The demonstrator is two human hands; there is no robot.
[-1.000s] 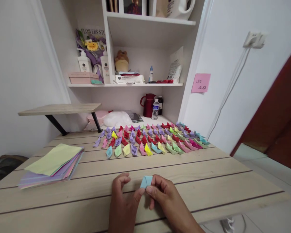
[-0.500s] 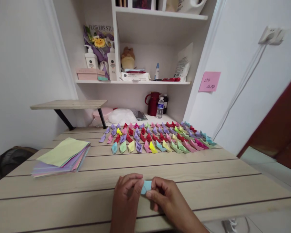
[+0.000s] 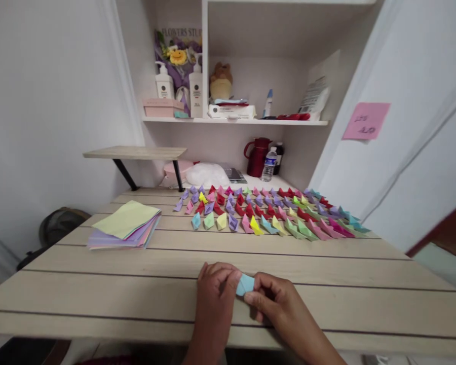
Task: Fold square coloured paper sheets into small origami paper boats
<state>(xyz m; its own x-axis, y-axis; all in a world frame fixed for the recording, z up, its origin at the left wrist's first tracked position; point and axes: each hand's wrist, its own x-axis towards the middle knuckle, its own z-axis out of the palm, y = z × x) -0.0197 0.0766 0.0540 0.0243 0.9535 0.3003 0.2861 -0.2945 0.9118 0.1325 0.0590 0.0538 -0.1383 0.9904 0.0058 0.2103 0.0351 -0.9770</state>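
Note:
A small piece of folded light-blue paper [image 3: 245, 285] is pinched between my two hands over the near part of the table. My left hand [image 3: 218, 289] grips its left edge between thumb and fingers. On the other side, the thumb and bent fingers of my right hand [image 3: 275, 299] close on the right edge. A crease line crosses the visible face of the paper; its ends are hidden by my fingers. Beyond my hands stand several rows of folded paper boats [image 3: 233, 223] in purple, red, pink, green, yellow and blue.
A stack of coloured paper sheets [image 3: 127, 220] lies at the left on the planked table [image 3: 137, 289]. Behind it stands a small raised wooden shelf [image 3: 137, 152] on black legs. At the back are a dark red jug [image 3: 257, 158] and a water bottle [image 3: 269, 165].
The view has turned left and tipped slightly down, so everything sits farther right in the picture. Both hands still hold the blue paper, with a little more of it showing.

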